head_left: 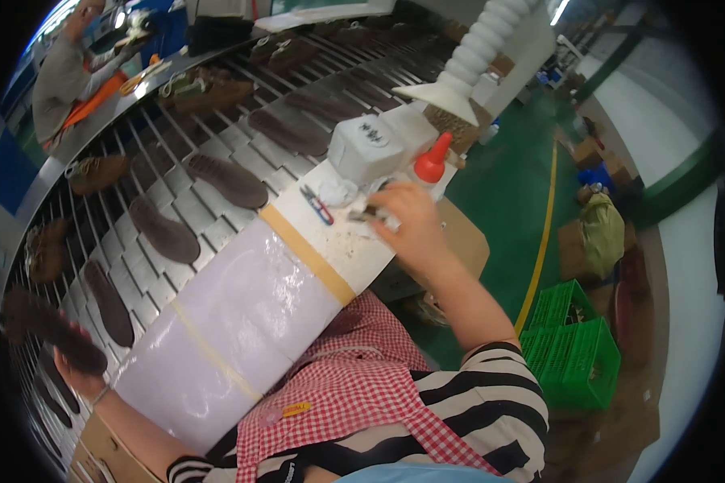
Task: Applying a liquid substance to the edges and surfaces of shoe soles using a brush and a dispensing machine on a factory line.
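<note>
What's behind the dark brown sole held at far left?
Parts of the left hand show past both edges of the dark brown sole; whatever lies directly behind it is covered.

Matt dark sole [71, 342], left edge. Glossy plastic-looking sheet [254, 314], lower left. Smooth metal slats [167, 187], left. Matt cloth apron [342, 390], bottom centre.

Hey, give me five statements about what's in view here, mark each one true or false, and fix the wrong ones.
1. The left hand holds a dark brown sole-shaped piece. True.
2. The snips are in the left hand. False: they lie on the white board.
3. The pointed bottle top is blue. False: it is red.
4. Green crates stand off to the person's right. True.
5. The checked apron is red and white. True.
</note>
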Motion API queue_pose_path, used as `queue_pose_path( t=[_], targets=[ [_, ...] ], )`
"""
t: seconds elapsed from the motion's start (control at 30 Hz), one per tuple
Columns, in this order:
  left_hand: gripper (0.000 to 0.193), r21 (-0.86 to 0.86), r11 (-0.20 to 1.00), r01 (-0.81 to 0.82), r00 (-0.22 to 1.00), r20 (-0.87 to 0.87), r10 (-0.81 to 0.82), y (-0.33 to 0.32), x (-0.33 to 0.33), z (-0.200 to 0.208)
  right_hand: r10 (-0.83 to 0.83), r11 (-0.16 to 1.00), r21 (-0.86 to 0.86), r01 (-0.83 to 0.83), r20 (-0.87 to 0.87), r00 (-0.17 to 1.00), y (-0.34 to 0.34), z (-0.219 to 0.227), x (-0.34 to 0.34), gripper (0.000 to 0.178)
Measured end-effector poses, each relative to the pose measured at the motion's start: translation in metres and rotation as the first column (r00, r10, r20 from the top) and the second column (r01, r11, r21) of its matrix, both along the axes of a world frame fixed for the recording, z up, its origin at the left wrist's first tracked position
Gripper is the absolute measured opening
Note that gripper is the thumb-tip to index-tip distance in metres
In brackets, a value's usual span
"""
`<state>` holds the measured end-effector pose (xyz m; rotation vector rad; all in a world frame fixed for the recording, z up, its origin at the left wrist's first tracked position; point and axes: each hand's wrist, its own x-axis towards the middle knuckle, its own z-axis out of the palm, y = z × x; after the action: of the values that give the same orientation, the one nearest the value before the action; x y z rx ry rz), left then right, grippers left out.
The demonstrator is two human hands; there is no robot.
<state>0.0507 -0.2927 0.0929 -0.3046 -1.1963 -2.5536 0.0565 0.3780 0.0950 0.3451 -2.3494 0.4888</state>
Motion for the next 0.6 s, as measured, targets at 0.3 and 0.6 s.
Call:
queue_pose_path(
  t=[0.3,0.6],
  targets=[
    [0.084,0.396,0.680,0.617,0.780,-0.197,-0.594,0.181,-0.013,-0.007,-0.270,0.949,0.166,0.267,-0.005,0.963,0.076,-0.032,-0.042,0.038],
    [0.060,0.432,0.749,0.502,0.819,0.039,-0.572,0.287,0.034,-0.038,-0.117,0.969,0.218,0.120,-0.029,0.993,0.077,-0.055,-0.071,0.036]
  ],
)
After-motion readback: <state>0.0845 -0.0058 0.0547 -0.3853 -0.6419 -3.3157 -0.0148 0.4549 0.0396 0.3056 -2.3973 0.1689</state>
